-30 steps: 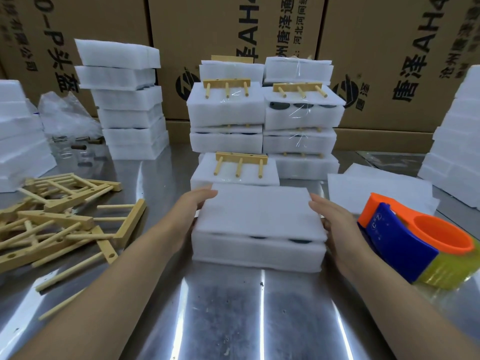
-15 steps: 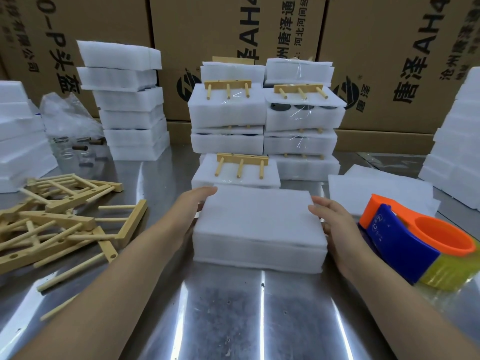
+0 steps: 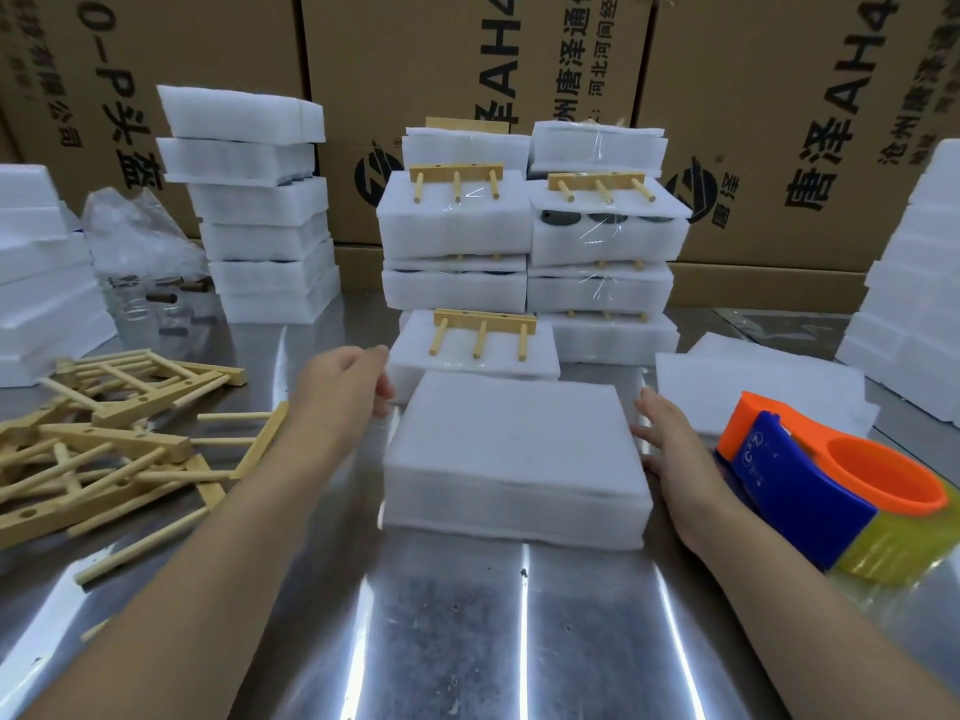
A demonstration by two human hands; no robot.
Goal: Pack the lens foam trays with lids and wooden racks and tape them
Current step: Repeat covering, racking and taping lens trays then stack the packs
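Note:
A white foam tray (image 3: 514,506) lies in front of me on the steel table, with a flat foam lid (image 3: 514,433) covering it flush. My left hand (image 3: 345,384) hovers just off the lid's far left corner, fingers loosely curled and holding nothing. My right hand (image 3: 667,439) rests with straight fingers against the tray's right side. A pile of loose wooden racks (image 3: 114,439) lies at the left. An orange and blue tape dispenser (image 3: 826,480) sits at the right, beside my right wrist.
Taped packs with wooden racks on top (image 3: 524,241) are stacked behind the tray. One racked pack (image 3: 475,345) lies right behind it. Spare foam lids (image 3: 753,381) lie at the right. Foam tray stacks (image 3: 260,210) stand left and right before cardboard boxes (image 3: 779,122).
The lid has settled flush onto the tray. My left hand has lifted off the lid's left edge and drawn slightly back to the left. My right hand stays at the right side.

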